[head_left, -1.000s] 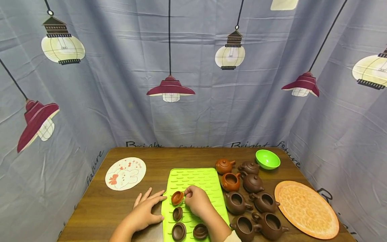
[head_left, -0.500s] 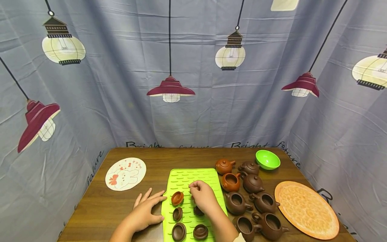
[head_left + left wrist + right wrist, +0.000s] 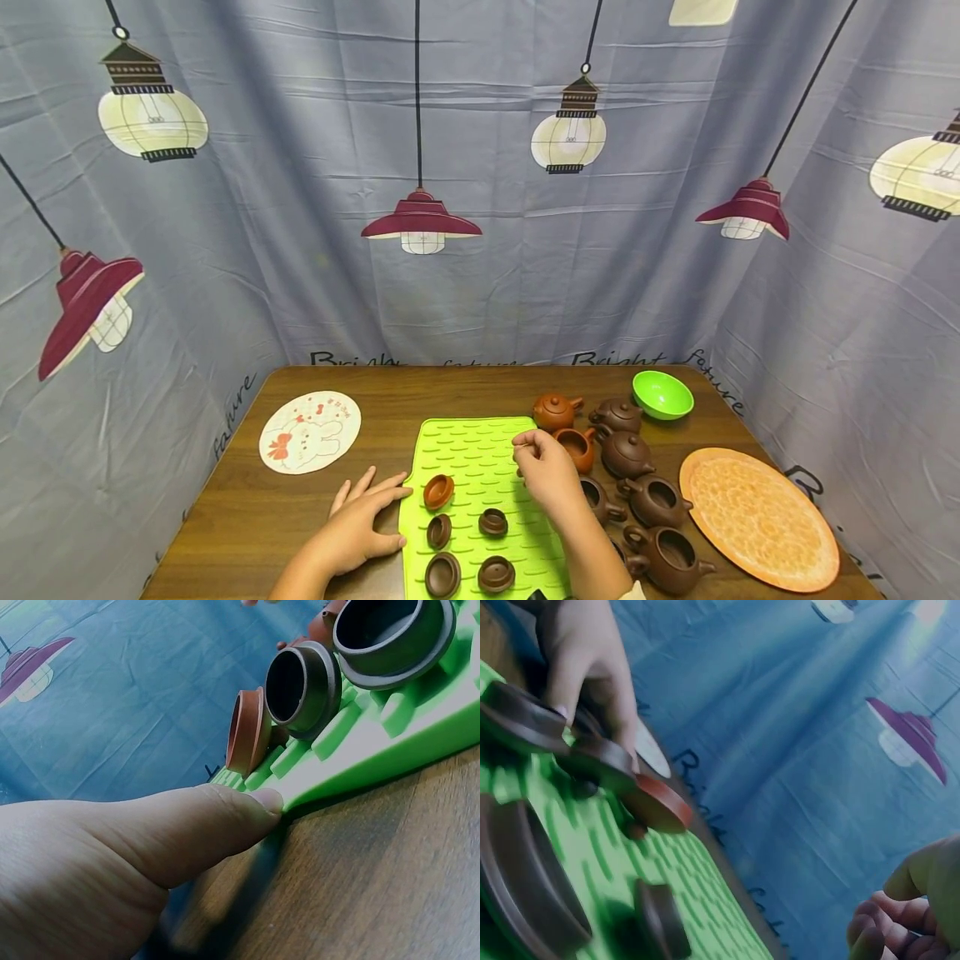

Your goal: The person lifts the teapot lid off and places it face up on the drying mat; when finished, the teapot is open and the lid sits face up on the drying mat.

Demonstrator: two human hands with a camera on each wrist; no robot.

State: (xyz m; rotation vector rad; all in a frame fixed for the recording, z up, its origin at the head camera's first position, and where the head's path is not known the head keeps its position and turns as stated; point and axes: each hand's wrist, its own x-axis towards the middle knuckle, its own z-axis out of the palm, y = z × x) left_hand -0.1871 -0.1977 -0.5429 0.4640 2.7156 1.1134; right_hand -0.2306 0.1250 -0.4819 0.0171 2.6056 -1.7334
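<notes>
My left hand [image 3: 360, 525] lies with fingers spread, fingertips and thumb at the left edge of the green ridged mat [image 3: 480, 442]. On the mat lie an orange-brown teapot lid [image 3: 438, 492] and several dark brown teapot lids [image 3: 492, 522], most turned with the hollow side up. My right hand [image 3: 551, 471] is over the mat's right edge, overlapping the open orange teapot [image 3: 576, 448] and part of a dark teapot [image 3: 594, 498]. In the right wrist view, the fingers of the right hand [image 3: 904, 915] are loosely curled, with nothing seen between them.
Several more dark teapots [image 3: 660, 500], some lidded and some open, stand right of the mat, with a lidded orange teapot [image 3: 555, 412] behind. A green bowl [image 3: 663, 396] sits at the back right, an orange round placemat [image 3: 757, 521] at right, a white bunny placemat [image 3: 311, 433] at left.
My right hand has moved from beside the orange-brown lid rightward to the teapots, uncovering a dark lid on the mat. The left hand has stayed in place.
</notes>
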